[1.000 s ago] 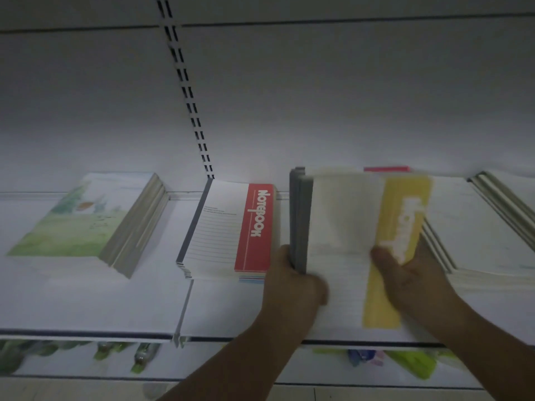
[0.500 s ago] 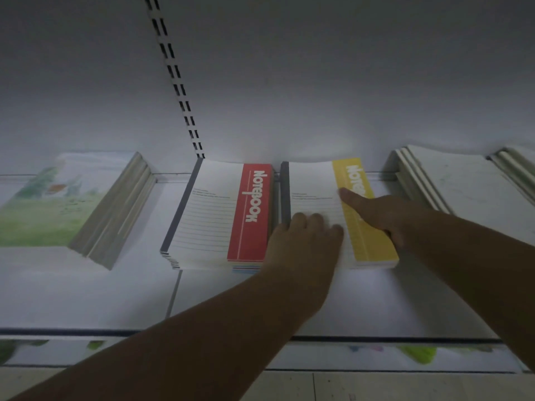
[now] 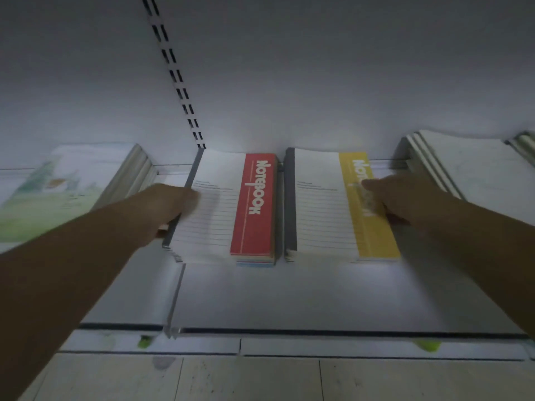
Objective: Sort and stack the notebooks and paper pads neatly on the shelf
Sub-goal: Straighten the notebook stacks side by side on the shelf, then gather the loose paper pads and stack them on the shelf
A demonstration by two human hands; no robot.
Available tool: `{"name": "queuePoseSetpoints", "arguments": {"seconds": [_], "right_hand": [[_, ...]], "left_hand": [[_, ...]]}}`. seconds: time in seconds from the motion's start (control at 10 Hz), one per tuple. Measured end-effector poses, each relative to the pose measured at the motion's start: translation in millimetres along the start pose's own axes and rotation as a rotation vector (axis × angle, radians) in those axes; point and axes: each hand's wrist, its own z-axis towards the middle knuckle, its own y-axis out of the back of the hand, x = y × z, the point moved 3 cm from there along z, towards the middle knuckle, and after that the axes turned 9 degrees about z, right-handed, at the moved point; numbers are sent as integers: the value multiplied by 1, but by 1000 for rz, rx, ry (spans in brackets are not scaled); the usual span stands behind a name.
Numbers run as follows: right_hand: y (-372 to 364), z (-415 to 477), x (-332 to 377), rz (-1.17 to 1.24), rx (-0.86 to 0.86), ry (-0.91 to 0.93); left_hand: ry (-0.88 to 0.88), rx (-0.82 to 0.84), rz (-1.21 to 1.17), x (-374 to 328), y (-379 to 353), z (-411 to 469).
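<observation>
A dim store shelf (image 3: pixel 289 299) is seen from above, with two short stacks of notebooks side by side in the middle of the frame, close together but with a thin gap between them. The red-banded stack (image 3: pixel 225 209) lies centre left and the yellow-banded stack (image 3: pixel 327 206) centre right. Both have their long axis running from the front edge of the shelf toward the back wall.

The person's left hand (image 3: pixel 170 206) comes in from the lower left and touches the outer, left edge of the red-banded stack, so that stack lies directly to its right. Its fingertips lie over the cover's edge. Motion blur hides whether it is gripping or only pressing.

The right hand (image 3: pixel 396 198) comes in from the lower right against the outer, right edge of the yellow-banded stack, so that stack lies to its left. Its forefinger is stretched flat across the yellow band, and it grasps nothing.

Each hand is nearest its own stack, and the pair sits bracketed between them. This looks like squaring the stacks up or pressing them together.

A green illustrated stack (image 3: pixel 58 195) sits at far left and a stack of white pads (image 3: pixel 469 175) at far right.
</observation>
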Motion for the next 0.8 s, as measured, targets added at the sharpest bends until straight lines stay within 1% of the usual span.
{"name": "queuePoseSetpoints", "arguments": {"seconds": [0.1,0.2,0.3,0.4,0.5,0.6,0.7,0.8], "right_hand": [[-4,-10,-9,-7,52,-35],[-5,-19,-7,135,12,-30],[-14,-26,-6,294,-14,-42],[-16,-28,-3,335,-26,-13],[-15,-31,-3,300,-6,20],[-23,-30,-2,199,-11,10],[-28,-36,3,202,-17,1],[-24,-51,2,126,-66,82]], "left_hand": [[133,351,-227,-3,33,1],[142,244,-176,-16,26,1],[179,241,-187,-19,21,3],[180,237,-178,-16,20,3],[143,271,-199,-18,23,0],[107,294,-233,-21,25,0],[98,320,-217,-24,27,-1],[-19,87,36,-25,35,-2]]}}
